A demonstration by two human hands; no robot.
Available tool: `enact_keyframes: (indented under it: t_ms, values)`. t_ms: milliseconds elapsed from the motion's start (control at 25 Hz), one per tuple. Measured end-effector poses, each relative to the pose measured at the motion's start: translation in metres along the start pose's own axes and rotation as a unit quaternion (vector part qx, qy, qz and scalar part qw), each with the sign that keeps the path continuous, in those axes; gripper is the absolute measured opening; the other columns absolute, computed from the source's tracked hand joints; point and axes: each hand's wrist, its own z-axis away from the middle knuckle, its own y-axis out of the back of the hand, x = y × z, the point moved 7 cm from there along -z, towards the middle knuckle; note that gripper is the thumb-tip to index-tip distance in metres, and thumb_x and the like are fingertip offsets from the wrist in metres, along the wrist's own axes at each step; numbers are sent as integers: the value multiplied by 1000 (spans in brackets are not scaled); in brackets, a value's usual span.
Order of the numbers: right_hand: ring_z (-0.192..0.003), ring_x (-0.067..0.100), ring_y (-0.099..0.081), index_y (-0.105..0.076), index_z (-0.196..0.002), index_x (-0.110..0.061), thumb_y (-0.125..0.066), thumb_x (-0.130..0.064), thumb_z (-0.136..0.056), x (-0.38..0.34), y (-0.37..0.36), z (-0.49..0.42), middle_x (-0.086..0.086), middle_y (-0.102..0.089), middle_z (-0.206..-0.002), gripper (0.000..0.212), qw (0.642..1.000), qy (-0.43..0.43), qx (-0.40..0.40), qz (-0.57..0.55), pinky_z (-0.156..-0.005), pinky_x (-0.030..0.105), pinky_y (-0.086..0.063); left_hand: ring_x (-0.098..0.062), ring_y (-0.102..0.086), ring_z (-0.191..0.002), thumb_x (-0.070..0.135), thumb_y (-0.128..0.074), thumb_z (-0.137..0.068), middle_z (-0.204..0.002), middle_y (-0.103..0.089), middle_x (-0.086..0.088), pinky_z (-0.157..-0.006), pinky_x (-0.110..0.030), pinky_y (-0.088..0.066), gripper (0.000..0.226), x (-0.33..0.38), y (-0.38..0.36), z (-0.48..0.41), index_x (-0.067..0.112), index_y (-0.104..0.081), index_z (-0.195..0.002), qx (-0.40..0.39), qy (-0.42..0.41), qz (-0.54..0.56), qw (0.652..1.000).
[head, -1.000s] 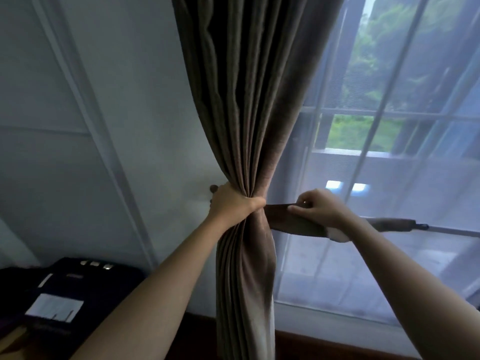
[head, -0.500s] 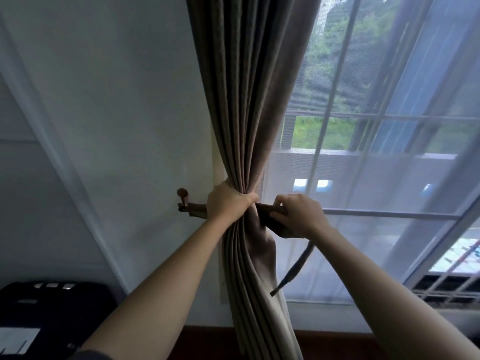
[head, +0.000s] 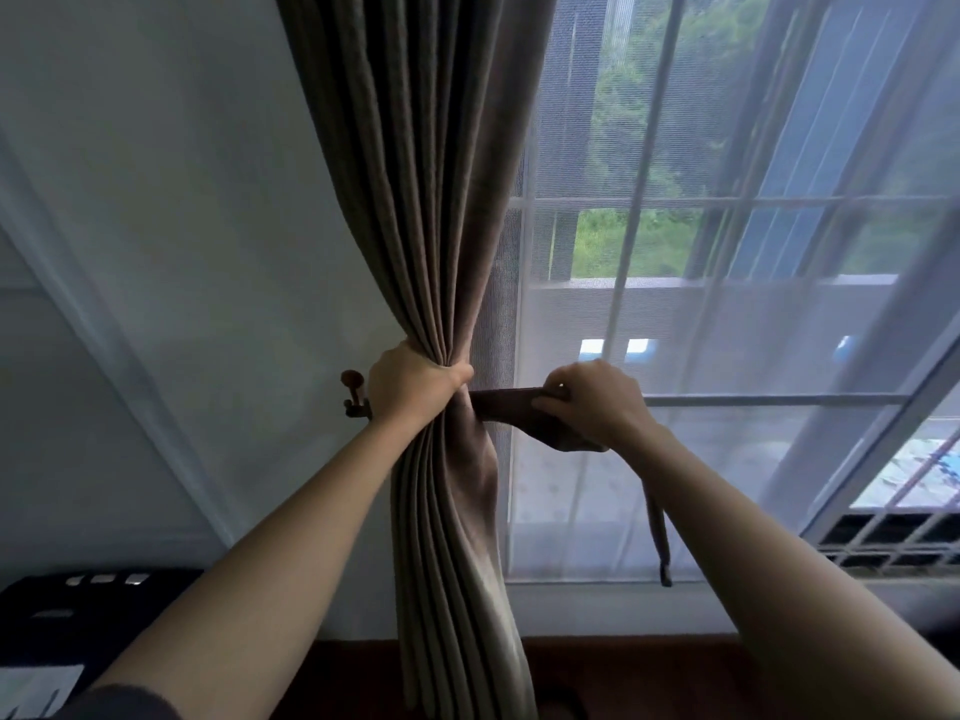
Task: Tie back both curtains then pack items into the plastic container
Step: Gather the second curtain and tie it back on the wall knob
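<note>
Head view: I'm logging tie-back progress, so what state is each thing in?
Curtain: gathered into a bunch, gripped by left hand.
Tieback band: stretched taut rightward, pinched by right hand; tail hanging loose.
Wall hook: beside left hand; attachment hidden.
Sheer curtain: drawn closed.

The curtain [head: 415, 200] is thick taupe cloth, matt, with a fine woven grain and deep, soft folds. The tie band [head: 506, 407] is darker brown cloth, also matt and smooth. The sheer curtain [head: 727, 330] is thin white mesh, see-through. The hook [head: 352, 379] has a glossy brown knob; wood or metal, unclear. The wall [head: 182, 226] is smooth, matt paint.
</note>
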Motion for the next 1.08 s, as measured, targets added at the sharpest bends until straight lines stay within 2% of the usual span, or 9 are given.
enact_keyframes:
  t_ms: [160,280,400,520,640,760,880,960,1080]
  values:
    - [-87,27,-62,-70,-96,-25,-58,-41,-85,-37,2,25,5,-69,-92,22,999,31,21,-31,-62,30,-42,-30,-65,-98,41,-71,-69,-104,-70,-10,-73,-26,-45,44,2,-5,-7,12,-66,-102,-19,11,6,1000]
    - [-88,28,-60,-66,-90,-16,-54,-33,-89,-75,-25,54,5,-63,-93,22,990,33,52,-125,-61,30,-37,-27,-65,-97,40,-69,-70,-99,-70,-5,-73,-23,-44,26,10,-20,-12,19,-63,-84,-73,3,-5,997]
    - [-99,27,-59,-67,-101,-13,-54,-27,-91,-91,-58,58,4,-53,-118,22,961,-19,69,-266,-77,31,-46,-23,-62,-107,47,-74,-67,-114,-66,-2,-84,-24,-47,52,10,-25,-23,19,-62,-110,-109,8,4,994]
    - [-125,20,-47,-67,-107,-15,-57,-24,-89,-101,-75,47,6,-30,-150,23,925,-71,40,-370,-88,15,-32,-17,-58,-109,49,-81,-58,-120,-62,4,-85,-26,-48,76,6,-29,-36,22,-56,-124,-185,38,53,981]
    - [-134,17,-36,-69,-102,-15,-61,-21,-84,-109,-81,39,5,-19,-156,20,890,-94,30,-445,-93,10,-23,-14,-57,-107,49,-82,-57,-119,-61,4,-73,-23,-49,79,8,-32,-38,22,-53,-125,-276,35,82,957]
    - [-130,9,-34,-70,-91,-16,-58,-20,-84,-112,-85,37,7,-13,-157,14,855,-104,41,-507,-98,12,-22,-14,-56,-108,44,-81,-61,-118,-60,4,-65,-21,-47,75,7,-33,-36,22,-51,-126,-297,31,85,951]
    - [-121,-2,-26,-69,-84,-14,-49,-9,-86,-110,-89,37,8,-18,-154,21,829,-110,57,-546,-93,4,-24,-13,-56,-106,39,-81,-66,-116,-60,5,-63,-21,-47,64,11,-34,-33,23,-53,-121,-286,32,107,952]
    - [-122,2,-38,-61,-76,-16,-57,-6,-81,-101,-88,35,5,-39,-140,12,816,-139,108,-550,-86,0,-30,-12,-56,-101,36,-81,-68,-113,-60,5,-59,-20,-45,60,11,-35,-32,21,-55,-120,-273,38,118,954]
    - [-93,19,-61,-45,-84,-23,-73,-26,-65,-89,-92,31,3,-61,-98,34,775,-223,149,-573,-83,29,-49,-7,-57,-88,35,-81,-67,-109,-63,5,-55,-18,-43,57,11,-35,-31,21,-57,-117,-250,42,126,959]
